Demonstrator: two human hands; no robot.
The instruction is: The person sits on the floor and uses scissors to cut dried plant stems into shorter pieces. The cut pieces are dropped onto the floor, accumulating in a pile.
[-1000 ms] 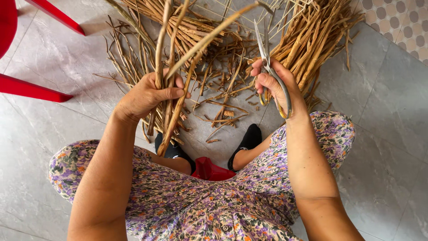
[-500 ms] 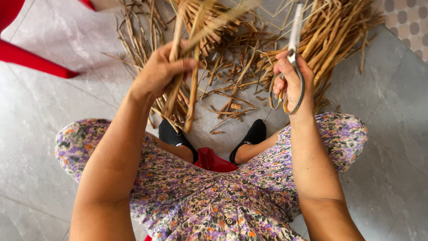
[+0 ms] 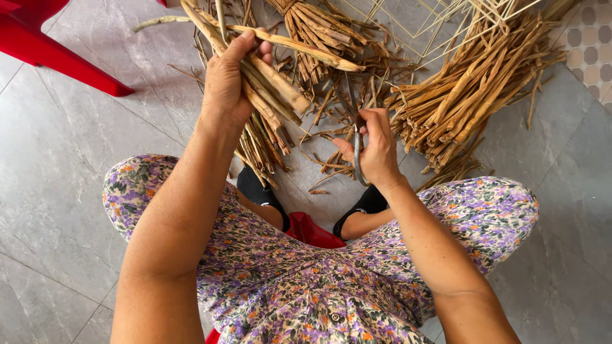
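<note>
Straw-coloured dried stalks sit bunched in the left hand, fingers wrapped tight, now raised farther from the lap than a second ago. The right hand has dropped nearer, closed around scissors, blades pointing far. A cut pile lies right. No packages or labels show.

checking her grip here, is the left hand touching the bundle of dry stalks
Touching. The head view shows the left hand wrapped around the bundle of dry stalks, its fingers closed over the strips with no gap.
</note>
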